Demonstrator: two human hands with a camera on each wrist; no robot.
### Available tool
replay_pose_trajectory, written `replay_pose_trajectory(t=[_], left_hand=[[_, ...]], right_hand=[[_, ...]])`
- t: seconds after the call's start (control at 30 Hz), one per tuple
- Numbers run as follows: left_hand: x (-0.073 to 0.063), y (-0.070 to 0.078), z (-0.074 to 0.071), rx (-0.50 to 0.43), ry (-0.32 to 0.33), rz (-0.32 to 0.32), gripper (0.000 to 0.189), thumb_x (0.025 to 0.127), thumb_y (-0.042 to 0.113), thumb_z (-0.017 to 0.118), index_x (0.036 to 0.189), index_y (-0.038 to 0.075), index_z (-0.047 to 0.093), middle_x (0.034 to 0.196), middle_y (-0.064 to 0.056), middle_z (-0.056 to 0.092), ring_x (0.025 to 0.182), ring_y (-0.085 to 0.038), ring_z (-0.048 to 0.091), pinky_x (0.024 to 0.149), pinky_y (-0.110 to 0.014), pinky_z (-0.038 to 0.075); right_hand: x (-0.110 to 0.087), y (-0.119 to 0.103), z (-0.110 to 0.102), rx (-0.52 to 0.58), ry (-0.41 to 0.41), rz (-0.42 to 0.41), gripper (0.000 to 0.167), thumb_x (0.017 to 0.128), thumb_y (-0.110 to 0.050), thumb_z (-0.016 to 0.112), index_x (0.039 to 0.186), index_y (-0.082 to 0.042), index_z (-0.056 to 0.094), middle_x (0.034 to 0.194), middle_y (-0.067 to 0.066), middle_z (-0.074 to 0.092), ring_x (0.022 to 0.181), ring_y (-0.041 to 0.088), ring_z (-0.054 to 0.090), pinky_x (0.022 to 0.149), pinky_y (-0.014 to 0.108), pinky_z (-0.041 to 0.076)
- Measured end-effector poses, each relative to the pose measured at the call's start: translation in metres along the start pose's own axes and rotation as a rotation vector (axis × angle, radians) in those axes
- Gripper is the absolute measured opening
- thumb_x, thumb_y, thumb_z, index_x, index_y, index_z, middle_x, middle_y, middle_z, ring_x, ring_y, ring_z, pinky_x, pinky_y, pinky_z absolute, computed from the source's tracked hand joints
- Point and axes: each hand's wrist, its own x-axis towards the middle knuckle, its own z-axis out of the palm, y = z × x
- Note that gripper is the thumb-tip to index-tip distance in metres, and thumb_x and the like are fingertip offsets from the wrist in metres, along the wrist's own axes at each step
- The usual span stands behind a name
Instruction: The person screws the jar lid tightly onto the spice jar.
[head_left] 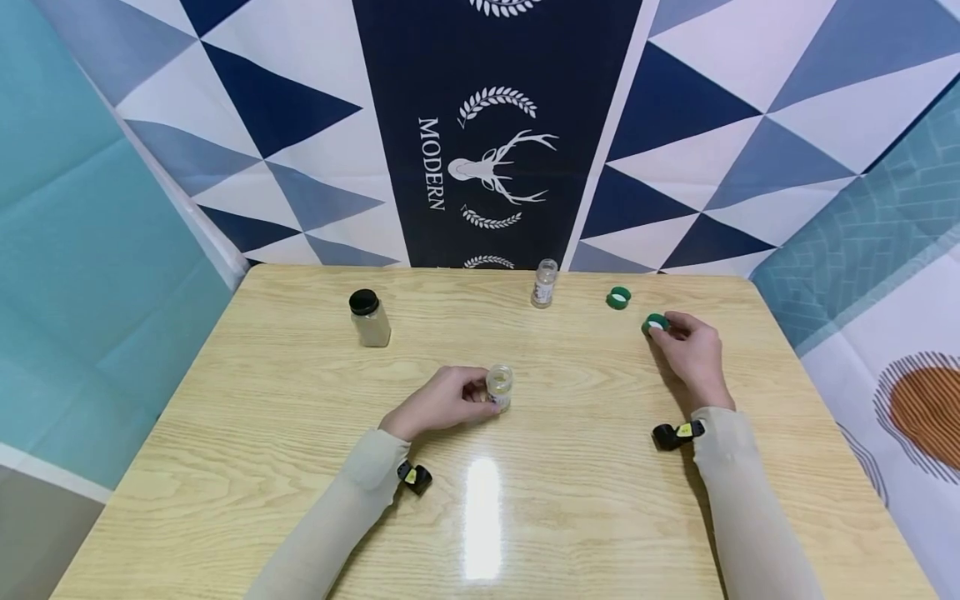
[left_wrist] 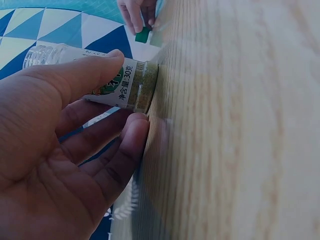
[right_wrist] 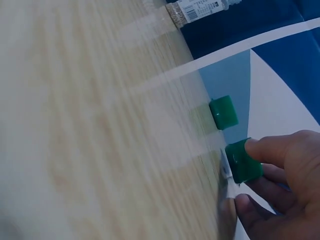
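My left hand [head_left: 450, 398] holds a small clear spice jar [head_left: 499, 387] near the middle of the table, thumb on one side and fingers on the other. In the left wrist view that spice jar [left_wrist: 142, 85] stands upright on the wood, lidless, with a white label and greenish-brown seasoning at its bottom. Over at the right, my right hand [head_left: 692, 346] pinches a green cap [head_left: 655, 323] between thumb and fingers, low over the tabletop. The right wrist view shows this green cap [right_wrist: 243, 161] under the thumb, close to a second green cap [right_wrist: 224, 112].
Another lidless spice jar [head_left: 544, 283] stands at the table's back edge, left of the second green cap [head_left: 618, 297]. A black-lidded jar [head_left: 371, 318] with pale contents is at the back left. Patterned cloth [head_left: 300, 125] hangs behind the wooden table [head_left: 585, 500].
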Motion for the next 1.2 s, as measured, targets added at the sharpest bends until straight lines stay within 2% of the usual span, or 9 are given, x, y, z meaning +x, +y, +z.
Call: replay_pose_trajectory(t=[0.23, 0.33, 0.4, 0.47, 0.53, 0.6, 0.93, 1.2], left_hand=[[0.0, 0.0, -0.002, -0.003, 0.004, 0.011, 0.022, 0.092, 0.021, 0.08, 0.111, 0.013, 0.072, 0.085, 0.003, 0.068, 0.075, -0.009, 0.06, 0.069, -0.022, 0.052], [0.0, 0.0, -0.002, -0.006, 0.007, 0.004, 0.026, 0.092, 0.022, 0.08, 0.116, 0.014, 0.073, 0.086, 0.003, 0.069, 0.075, -0.009, 0.061, 0.069, -0.022, 0.052], [-0.001, 0.0, -0.002, -0.006, 0.008, -0.003, 0.027, 0.092, 0.023, 0.08, 0.118, 0.014, 0.073, 0.085, 0.003, 0.069, 0.074, -0.009, 0.06, 0.068, -0.021, 0.051], [-0.001, -0.001, -0.002, -0.008, 0.008, -0.008, 0.03, 0.093, 0.024, 0.08, 0.12, 0.014, 0.074, 0.085, 0.004, 0.068, 0.073, -0.009, 0.06, 0.068, -0.021, 0.05], [-0.001, -0.001, -0.002, -0.011, 0.008, -0.01, 0.031, 0.093, 0.024, 0.08, 0.122, 0.014, 0.073, 0.085, 0.004, 0.068, 0.073, -0.009, 0.059, 0.068, -0.021, 0.05], [-0.002, -0.001, -0.002, -0.01, 0.008, -0.01, 0.032, 0.093, 0.024, 0.08, 0.123, 0.015, 0.073, 0.085, 0.004, 0.068, 0.074, -0.009, 0.059, 0.068, -0.021, 0.05], [-0.003, 0.001, -0.005, -0.001, -0.004, -0.009, 0.029, 0.094, 0.022, 0.078, 0.121, 0.013, 0.072, 0.084, 0.003, 0.065, 0.074, -0.009, 0.058, 0.068, -0.021, 0.049], [-0.003, -0.001, -0.007, 0.01, -0.038, 0.019, 0.033, 0.095, 0.022, 0.077, 0.125, 0.01, 0.07, 0.091, 0.002, 0.069, 0.08, -0.009, 0.061, 0.072, -0.023, 0.053]], right_hand=[[-0.004, -0.007, 0.0, -0.001, -0.027, -0.043, 0.05, 0.103, -0.024, 0.063, 0.144, 0.002, 0.056, 0.14, 0.027, 0.06, 0.128, 0.04, 0.059, 0.107, 0.053, 0.048], [-0.007, -0.01, 0.001, 0.0, -0.053, -0.07, 0.05, 0.102, -0.024, 0.065, 0.144, 0.002, 0.056, 0.14, 0.028, 0.06, 0.128, 0.042, 0.06, 0.106, 0.051, 0.05], [-0.008, -0.013, 0.001, 0.005, -0.078, -0.082, 0.051, 0.102, -0.025, 0.065, 0.145, 0.001, 0.056, 0.141, 0.027, 0.059, 0.129, 0.042, 0.06, 0.101, 0.04, 0.055], [-0.01, -0.016, 0.0, 0.013, -0.102, -0.087, 0.053, 0.102, -0.028, 0.065, 0.146, 0.0, 0.055, 0.143, 0.027, 0.058, 0.129, 0.042, 0.06, 0.091, 0.025, 0.057], [-0.012, -0.02, -0.001, 0.025, -0.126, -0.084, 0.055, 0.102, -0.031, 0.065, 0.148, -0.002, 0.053, 0.145, 0.026, 0.056, 0.129, 0.042, 0.06, 0.08, 0.011, 0.053], [-0.014, -0.024, -0.002, 0.042, -0.143, -0.079, 0.057, 0.102, -0.034, 0.065, 0.149, -0.003, 0.053, 0.147, 0.026, 0.055, 0.129, 0.042, 0.06, 0.073, 0.005, 0.048], [-0.021, -0.042, -0.007, 0.048, -0.17, -0.109, 0.057, 0.1, -0.035, 0.068, 0.146, -0.005, 0.056, 0.143, 0.026, 0.058, 0.126, 0.041, 0.062, 0.072, 0.007, 0.05], [-0.026, -0.053, -0.009, 0.017, -0.188, -0.144, 0.052, 0.099, -0.032, 0.07, 0.143, -0.006, 0.06, 0.144, 0.024, 0.059, 0.122, 0.04, 0.064, 0.071, 0.007, 0.051]])
